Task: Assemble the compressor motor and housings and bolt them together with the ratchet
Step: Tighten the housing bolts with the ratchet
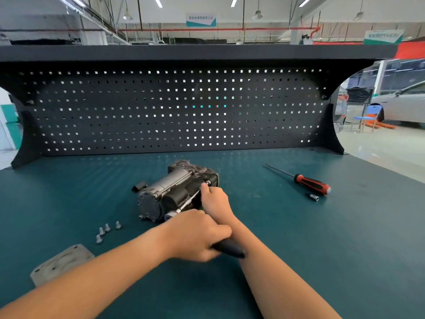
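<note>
The fingers of the right hand are pinched together at a bolt head on the near face of the compressor, steadying the far end of the ratchet, while the left hand is wrapped tight around the tool's dark handle. The compressor lies on its side near the middle of the green bench, its long axis running from near left, where the round end cap faces the person, to far right toward the pegboard. To do this well, I would keep the extension bar square to the bolt, press lightly inward and swing the handle in short arcs. Four loose bolts and a cover plate wait at near left.
</note>
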